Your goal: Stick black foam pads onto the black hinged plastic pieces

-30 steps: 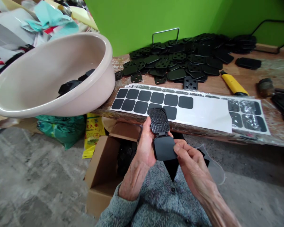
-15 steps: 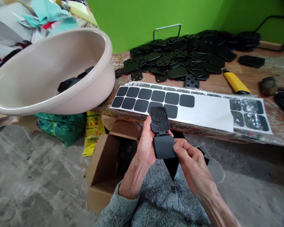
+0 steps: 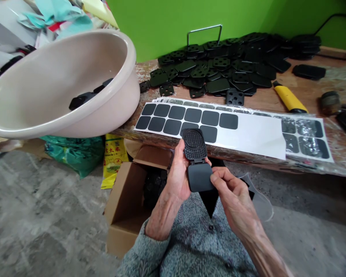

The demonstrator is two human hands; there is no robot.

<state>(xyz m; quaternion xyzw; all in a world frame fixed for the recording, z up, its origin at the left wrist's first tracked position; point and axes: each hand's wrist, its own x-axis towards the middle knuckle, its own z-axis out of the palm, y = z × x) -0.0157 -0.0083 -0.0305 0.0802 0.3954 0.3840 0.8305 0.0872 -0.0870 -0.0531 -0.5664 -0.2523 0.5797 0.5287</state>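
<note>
My left hand (image 3: 177, 173) is closed round a black hinged plastic piece (image 3: 194, 144), opened out flat. Its upper leaf has a grid-textured face with a round outline; below the hinge lies a smooth dark grey square sticker (image 3: 200, 177), covering the lower leaf. My right hand (image 3: 229, 188) pinches the right edge of this square between thumb and forefinger. Whether the fingertips also grip the leaf underneath is hidden. Beyond my hands, a white sheet of matching stickers (image 3: 256, 132) lies along the bench edge, its right part bare backing.
A pale basin (image 3: 129, 77) with a few black pieces stands at left. Black plates (image 3: 216, 85) are heaped on the bench (image 3: 311, 92) against the green wall. A yellow cutter (image 3: 290, 98) lies at right. Below is an open cardboard box (image 3: 121, 196) beside a green bag (image 3: 75, 157).
The view has shifted very slightly. Both hands keep the same grip on the hinged piece and the sticker's edge; nothing else has visibly moved.
</note>
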